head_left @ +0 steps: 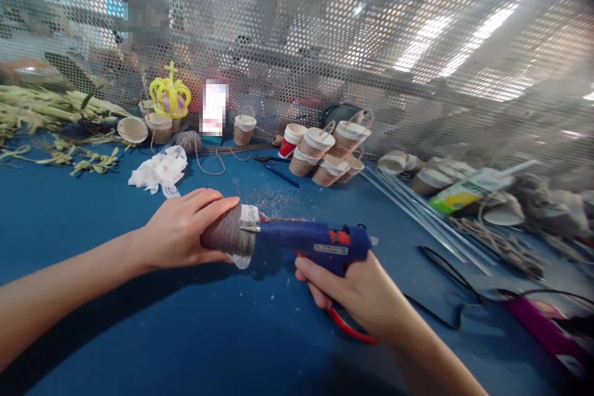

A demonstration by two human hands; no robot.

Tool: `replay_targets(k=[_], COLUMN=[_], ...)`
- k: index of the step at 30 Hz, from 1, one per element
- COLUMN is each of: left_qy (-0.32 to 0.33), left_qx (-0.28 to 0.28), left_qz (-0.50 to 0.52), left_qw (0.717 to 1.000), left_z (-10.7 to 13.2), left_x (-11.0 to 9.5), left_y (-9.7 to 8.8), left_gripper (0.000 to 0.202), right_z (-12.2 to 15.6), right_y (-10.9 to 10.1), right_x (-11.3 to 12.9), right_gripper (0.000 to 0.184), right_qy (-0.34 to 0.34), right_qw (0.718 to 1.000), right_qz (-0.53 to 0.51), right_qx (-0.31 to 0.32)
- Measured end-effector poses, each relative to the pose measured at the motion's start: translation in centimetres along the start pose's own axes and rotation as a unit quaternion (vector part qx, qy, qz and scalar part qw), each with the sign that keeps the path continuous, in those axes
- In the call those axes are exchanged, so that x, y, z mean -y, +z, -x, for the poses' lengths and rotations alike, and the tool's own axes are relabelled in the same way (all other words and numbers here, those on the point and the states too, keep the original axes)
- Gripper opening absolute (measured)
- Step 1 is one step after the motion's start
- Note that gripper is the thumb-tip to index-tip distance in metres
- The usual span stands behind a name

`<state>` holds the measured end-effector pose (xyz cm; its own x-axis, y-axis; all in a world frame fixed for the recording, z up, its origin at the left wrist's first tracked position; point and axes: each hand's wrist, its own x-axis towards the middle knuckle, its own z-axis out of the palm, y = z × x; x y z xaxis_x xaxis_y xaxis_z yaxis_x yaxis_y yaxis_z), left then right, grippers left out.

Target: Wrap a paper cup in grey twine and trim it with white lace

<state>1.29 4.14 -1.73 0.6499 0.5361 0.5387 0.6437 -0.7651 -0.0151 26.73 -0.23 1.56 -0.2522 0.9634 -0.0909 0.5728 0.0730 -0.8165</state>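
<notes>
My left hand [185, 232] is wrapped round a twine-covered paper cup [229, 234] lying on its side above the blue table [93, 216], white lace showing at its rim. My right hand [357, 291] grips a blue hot glue gun [315, 241] with an orange trigger. The gun's metal nozzle touches the cup near its rim. A red-handled thing [352, 328], partly hidden, sits under my right hand.
Several twine-wrapped cups [329, 148] lie at the back centre, clear glue sticks [417, 210] and cords at right, white lace [160, 170] and dried leaves [51, 111] at left. A yellow crown [170, 96] stands before a perforated metal screen [325, 31]. A person sits behind it.
</notes>
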Motion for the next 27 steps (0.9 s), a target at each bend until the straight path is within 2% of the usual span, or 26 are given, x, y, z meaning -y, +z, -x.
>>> replay_targets(k=[4, 11, 18, 24, 27], left_qy=[0.005, 0.017, 0.018, -0.019, -0.017], left_qx=[-0.009, 0.004, -0.002, 0.013, 0.000], left_qz=[-0.021, -0.047, -0.044, -0.010, -0.019], left_qw=[1.000, 0.999, 0.999, 1.000, 1.000], left_z=[0.03, 0.00, -0.11, 0.01, 0.06], left_x=[-0.01, -0.05, -0.22, -0.08, 0.01], left_y=[-0.02, -0.19, -0.22, -0.07, -0.01], left_gripper=[0.060, 0.057, 0.058, 0.064, 0.063], right_z=[-0.01, 0.08, 0.00, 0.05, 0.04], right_y=[-0.15, 0.23, 0.02, 0.22, 0.10], right_x=[0.06, 0.29, 0.08, 0.25, 0.19], right_gripper=[0.031, 0.030, 0.034, 0.029, 0.031], right_qy=[-0.009, 0.036, 0.006, 0.010, -0.011], right_qw=[1.000, 0.999, 0.999, 1.000, 1.000], right_qz=[0.016, 0.027, 0.030, 0.015, 0.016], right_qx=[-0.010, -0.028, -0.023, -0.003, -0.012])
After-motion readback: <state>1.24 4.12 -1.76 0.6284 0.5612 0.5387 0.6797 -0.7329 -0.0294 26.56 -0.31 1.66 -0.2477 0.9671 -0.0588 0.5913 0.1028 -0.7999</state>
